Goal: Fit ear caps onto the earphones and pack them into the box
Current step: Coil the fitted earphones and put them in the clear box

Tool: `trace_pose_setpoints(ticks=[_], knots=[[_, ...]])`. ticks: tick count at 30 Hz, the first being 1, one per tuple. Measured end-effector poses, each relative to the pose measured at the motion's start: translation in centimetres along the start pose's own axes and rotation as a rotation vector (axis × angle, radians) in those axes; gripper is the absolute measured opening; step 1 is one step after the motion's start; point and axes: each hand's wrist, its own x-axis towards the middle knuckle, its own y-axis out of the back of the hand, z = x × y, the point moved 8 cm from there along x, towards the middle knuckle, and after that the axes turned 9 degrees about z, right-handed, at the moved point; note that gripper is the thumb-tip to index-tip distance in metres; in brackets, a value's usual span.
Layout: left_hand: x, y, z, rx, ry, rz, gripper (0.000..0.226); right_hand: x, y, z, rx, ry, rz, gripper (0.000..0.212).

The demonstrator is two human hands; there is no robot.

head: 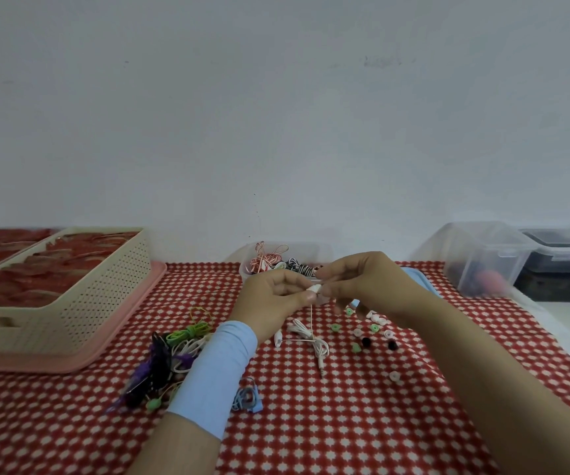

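head view: two hands meeting on one white earbud [313, 289].
we are seeing the left hand [273, 299] pinching it, its long axis lying left to right, tip toward the right hand [362, 286], which is pinching that tip, probably mid-fitting; its cable [312, 320] is hanging straight down. the clear box [324, 255] is sitting just behind the hands. we are reading no labels.

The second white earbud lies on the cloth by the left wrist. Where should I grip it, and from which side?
Probably pinch the loose earbud by its slim body, with the fingers coming from above on its left and right sides. It lies flat on the tablecloth, with its long axis pointing roughly away from the person, so its narrow width faces the fingers.
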Motion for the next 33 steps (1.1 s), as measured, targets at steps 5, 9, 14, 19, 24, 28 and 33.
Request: trace_pose_setpoints(ticks=[5,9,14,19,24,28,33], knots=[[0.0,0.3,0.3,0.032,-0.032,0.037,0.015,0.1,-0.2,0.1,-0.037,0.02,-0.001,0.005],[0.1,0.5,-0.1,0.026,0.009,0.047,0.015,0.0,-0.6,-0.1,-0.058,0.066,-0.002,0.004],[0.1,0.2,-0.6,-0.033,0.055,0.018,0.015,-0.1,-0.4,0.0,-0.002,0.037,-0.023,0.01],[-0.2,0.0,-0.7,-0.093,0.081,-0.035,0.013,-0.2,-0.9,0.9,0.103,-0.068,-0.122,0.014],[-0.5,-0.5,-0.7,-0.047,0.056,-0.148,0.02,-0.5,-1.8,1.9,0.177,-0.171,-0.233,0.018],[-0.4,-0.4,-0.7,-0.045,0.052,-0.154,0.02,-0.4,-1.7,1.8,0.176,-0.177,-0.231,0.015],[-0.2,-0.2,-0.3,0.05,0.035,-0.164,0.012,-0.5,-1.4,1.6,0.113,-0.163,-0.227,0.012]])
